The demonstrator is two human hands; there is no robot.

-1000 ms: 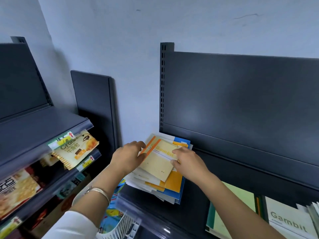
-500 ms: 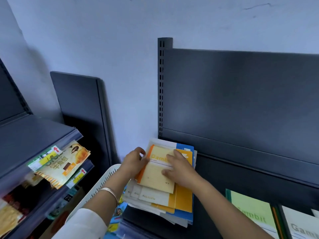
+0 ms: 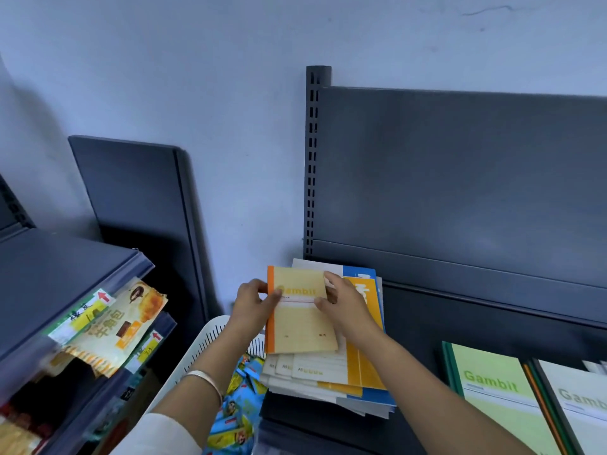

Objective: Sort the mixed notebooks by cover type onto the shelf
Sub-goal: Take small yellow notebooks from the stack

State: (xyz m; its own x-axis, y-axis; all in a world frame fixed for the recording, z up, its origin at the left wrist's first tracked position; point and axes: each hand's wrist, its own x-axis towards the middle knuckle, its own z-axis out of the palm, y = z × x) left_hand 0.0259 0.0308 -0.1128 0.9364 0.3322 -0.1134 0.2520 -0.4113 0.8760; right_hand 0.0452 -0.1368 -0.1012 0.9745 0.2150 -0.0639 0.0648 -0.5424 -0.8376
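- The tan notebook [image 3: 303, 326] lies on top of the mixed pile [image 3: 331, 376] at the left end of the shelf [image 3: 460, 326], probably picked for sorting.
- The left hand [image 3: 251, 305] pinches its orange spine. The right hand [image 3: 346, 310] curls its fingers [image 3: 331, 282] over the opposite edge, so it stays level.
- Counted: one notebook held; a green notebook [image 3: 492, 399] and a grey notebook [image 3: 581, 408] sorted at right. I cannot tell how many are in the pile.

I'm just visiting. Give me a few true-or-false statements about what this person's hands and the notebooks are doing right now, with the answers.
1. The left hand and right hand both hold the orange-spined notebook. True.
2. That notebook lies by itself. False: it sits atop a stack of notebooks.
3. A green notebook lies right of the stack. True.
4. The right wrist wears a band. False: the bracelet is on the left wrist.
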